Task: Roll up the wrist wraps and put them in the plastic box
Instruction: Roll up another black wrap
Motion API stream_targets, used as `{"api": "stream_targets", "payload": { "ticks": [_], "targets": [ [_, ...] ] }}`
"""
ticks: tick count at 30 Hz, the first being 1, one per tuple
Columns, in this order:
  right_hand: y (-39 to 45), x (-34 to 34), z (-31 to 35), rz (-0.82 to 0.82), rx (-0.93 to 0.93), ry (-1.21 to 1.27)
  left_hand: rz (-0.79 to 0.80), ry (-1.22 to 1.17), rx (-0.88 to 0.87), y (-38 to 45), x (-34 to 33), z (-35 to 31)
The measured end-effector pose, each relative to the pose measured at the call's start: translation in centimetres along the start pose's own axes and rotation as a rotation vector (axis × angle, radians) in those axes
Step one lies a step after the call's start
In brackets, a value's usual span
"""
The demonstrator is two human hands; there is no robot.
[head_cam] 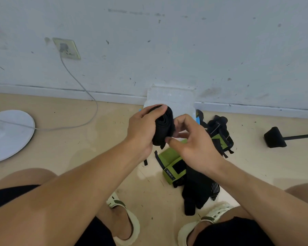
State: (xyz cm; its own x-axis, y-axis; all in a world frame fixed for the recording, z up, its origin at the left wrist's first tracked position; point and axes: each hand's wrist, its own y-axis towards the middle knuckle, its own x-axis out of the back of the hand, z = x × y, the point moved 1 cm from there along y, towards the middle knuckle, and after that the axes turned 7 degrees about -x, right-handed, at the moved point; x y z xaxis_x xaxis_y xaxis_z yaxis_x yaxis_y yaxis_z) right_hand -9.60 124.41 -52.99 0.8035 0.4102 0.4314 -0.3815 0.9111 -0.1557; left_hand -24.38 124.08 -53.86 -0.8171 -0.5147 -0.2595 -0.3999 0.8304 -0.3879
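A scuffed pale wall [167, 41] meets a tan floor [69, 148], with a socket [67, 48] and grey cable [82, 86] running down to a white round base [9, 135] at the far left. Moving right, the left hand [142, 128] grips a black wrist wrap [163, 128], its fingers curled over the top of the half-made roll. The right hand [194, 139] pinches the loose end beside it, thumb and fingers bent. Both hands hold the roll above the floor, just in front of the clear plastic box [172, 96] against the wall. If either grip eases, the springy coil will likely unwind. Below lie a green wrap [171, 167] and more black wraps [197, 190], and another bundle [220, 135] sits further right; a dangling tail could snag them.
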Motion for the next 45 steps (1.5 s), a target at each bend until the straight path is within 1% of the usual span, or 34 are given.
{"api": "stream_targets", "payload": {
  "ticks": [2,4,6,8,10,12,13,15,17,23,30,35,37,40,42,45],
  "targets": [
    [-0.1,-0.4,0.1,-0.032,-0.021,0.021,-0.008,-0.010,-0.003,-0.3,-0.2,0.4],
    [-0.2,-1.0,-0.1,-0.112,-0.039,0.029,0.020,-0.001,-0.017,-0.8,-0.6,0.7],
    [-0.1,-1.5,-0.5,-0.200,-0.039,0.007,0.069,0.022,-0.009,-1.3,-1.0,1.1],
    [0.2,-1.2,-0.8,-0.243,-0.042,0.012,0.159,0.074,0.042,-1.5,-1.1,1.2],
    [0.6,-0.3,-0.7,-0.234,-0.076,0.041,0.256,0.183,0.084,-1.2,-0.7,1.1],
    [1.0,0.7,-0.5,-0.174,-0.106,0.033,0.319,0.307,0.048,-0.8,-0.1,1.3],
    [1.1,1.0,-0.5,-0.134,-0.112,0.014,0.326,0.344,0.019,-0.6,0.1,1.4],
    [1.2,1.2,-0.4,-0.056,-0.114,-0.035,0.302,0.351,-0.007,-0.5,0.1,1.4],
    [1.1,1.1,-0.5,0.009,-0.111,-0.062,0.271,0.305,-0.005,-0.6,0.2,1.4],
    [1.1,1.2,-0.4,0.092,-0.094,-0.145,0.219,0.216,-0.007,-0.7,0.0,1.5],
    [0.7,0.6,-0.2,0.007,-0.095,-0.144,0.187,0.219,-0.001,-0.8,-0.2,1.6],
    [0.5,0.6,-0.2,-0.002,-0.078,-0.134,0.133,0.284,-0.046,-0.8,-0.2,1.7],
    [0.5,0.1,-0.4,0.008,-0.122,-0.087,0.095,0.287,-0.075,-0.7,-0.2,1.7],
    [0.5,-0.6,-0.8,0.106,-0.228,0.075,0.046,0.316,-0.130,-0.6,0.0,1.7],
    [0.8,-0.7,-1.2,0.173,-0.240,0.167,0.006,0.352,-0.148,-0.4,0.2,1.8],
    [1.3,-0.7,-1.6,0.176,-0.304,0.290,0.015,0.430,-0.169,-0.3,0.5,2.0]
  ]
}}
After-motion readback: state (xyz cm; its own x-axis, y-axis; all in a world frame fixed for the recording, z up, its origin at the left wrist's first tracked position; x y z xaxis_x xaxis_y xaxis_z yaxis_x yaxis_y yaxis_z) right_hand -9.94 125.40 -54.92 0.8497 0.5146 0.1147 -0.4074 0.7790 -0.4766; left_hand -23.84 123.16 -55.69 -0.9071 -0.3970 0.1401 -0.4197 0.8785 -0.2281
